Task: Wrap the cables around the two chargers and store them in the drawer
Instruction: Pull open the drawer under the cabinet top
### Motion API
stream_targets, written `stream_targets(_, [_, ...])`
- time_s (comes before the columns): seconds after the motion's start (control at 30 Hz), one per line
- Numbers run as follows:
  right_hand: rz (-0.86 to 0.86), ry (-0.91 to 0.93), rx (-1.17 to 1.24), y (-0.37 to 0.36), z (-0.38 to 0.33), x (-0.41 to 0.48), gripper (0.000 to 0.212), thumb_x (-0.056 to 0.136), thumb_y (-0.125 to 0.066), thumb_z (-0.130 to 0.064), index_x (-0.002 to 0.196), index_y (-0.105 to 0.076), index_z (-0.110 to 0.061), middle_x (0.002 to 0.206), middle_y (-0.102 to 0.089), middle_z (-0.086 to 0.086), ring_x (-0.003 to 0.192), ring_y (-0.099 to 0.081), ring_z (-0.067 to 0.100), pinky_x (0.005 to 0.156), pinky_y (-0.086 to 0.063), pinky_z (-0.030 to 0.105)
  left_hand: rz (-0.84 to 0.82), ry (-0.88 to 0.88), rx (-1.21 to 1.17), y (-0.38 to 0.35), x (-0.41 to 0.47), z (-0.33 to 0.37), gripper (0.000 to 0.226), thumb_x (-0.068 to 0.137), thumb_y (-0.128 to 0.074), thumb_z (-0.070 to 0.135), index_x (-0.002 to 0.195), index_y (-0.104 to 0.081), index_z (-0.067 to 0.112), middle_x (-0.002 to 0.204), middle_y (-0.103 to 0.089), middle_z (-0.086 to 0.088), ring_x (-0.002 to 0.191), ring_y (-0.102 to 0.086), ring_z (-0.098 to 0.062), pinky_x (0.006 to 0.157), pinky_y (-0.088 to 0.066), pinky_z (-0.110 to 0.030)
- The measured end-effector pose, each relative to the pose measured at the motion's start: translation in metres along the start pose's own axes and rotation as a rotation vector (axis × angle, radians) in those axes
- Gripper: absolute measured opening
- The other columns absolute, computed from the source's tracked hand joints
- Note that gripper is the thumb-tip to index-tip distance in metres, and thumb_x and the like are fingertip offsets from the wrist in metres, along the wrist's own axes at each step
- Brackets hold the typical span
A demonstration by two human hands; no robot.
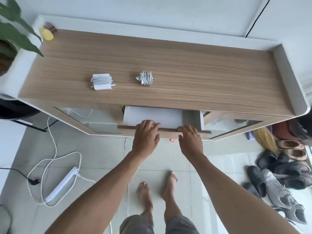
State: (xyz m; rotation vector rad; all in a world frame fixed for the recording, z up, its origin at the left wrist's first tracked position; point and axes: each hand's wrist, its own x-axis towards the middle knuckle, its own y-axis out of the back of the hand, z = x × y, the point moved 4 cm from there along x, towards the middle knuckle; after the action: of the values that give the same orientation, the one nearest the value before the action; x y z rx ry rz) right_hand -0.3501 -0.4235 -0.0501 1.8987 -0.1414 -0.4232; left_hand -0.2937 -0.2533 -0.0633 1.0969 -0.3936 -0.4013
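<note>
Drawer (pixel 152 117) rear hidden under countertop (pixel 185 65); left hand (pixel 146 137), right hand (pixel 190 141) grip front.

Leafy plant (pixel 15 36) far left, yellow object (pixel 46 34) nearby; white power strip (pixel 63 184) on tiles (pixel 101 157), shoes (pixel 283 174) right

Soft, bright daylight is spread over the cabinet top (pixel 168 61), and faint shadows are cast. A grey shade is seen along the right inner side of the drawer (pixel 192 116). A pale sheen is carried by the floor tiles (pixel 94 149). The cabinet top's edges are bowed by wide-angle distortion. The plant (pixel 15 36) and the yellow object (pixel 46 34) at the far left corner are blurred.
</note>
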Motion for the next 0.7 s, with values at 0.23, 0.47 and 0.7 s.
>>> stream_targets(0.23, [0.012,-0.053,-0.06,-0.007,0.002,-0.038,0.028,0.088,-0.054,-0.007,0.104,-0.066,-0.026,0.104,-0.064,-0.004,0.103,-0.057,0.024,0.086,-0.043,0.035,-0.219,0.056,0.023,0.007,-0.031,-0.005,0.025,0.094,-0.054,0.018,0.112,-0.069,0.025,0.104,-0.065,0.003,0.096,-0.057,-0.024,0.081,-0.042,-0.035])
stream_targets(0.47, [-0.014,0.009,-0.062,-0.013,0.007,-0.072,0.021,0.087,-0.057,-0.005,0.097,-0.067,-0.021,0.094,-0.064,-0.001,0.093,-0.058,0.026,0.077,-0.042,0.034,-0.339,0.06,0.017,0.005,-0.064,0.0,0.022,0.096,-0.054,0.022,0.113,-0.067,0.025,0.111,-0.063,0.004,0.102,-0.055,-0.022,0.087,-0.04,-0.032])
stream_targets(0.7, [-0.035,-0.009,-0.066,-0.01,0.009,-0.087,0.033,0.087,-0.051,0.001,0.105,-0.068,-0.022,0.101,-0.065,-0.002,0.1,-0.059,0.024,0.068,-0.041,0.029,-0.369,0.105,0.039,0.006,-0.073,0.008,0.024,0.097,-0.05,0.023,0.115,-0.066,0.024,0.113,-0.061,0.003,0.105,-0.053,-0.021,0.087,-0.039,-0.033])
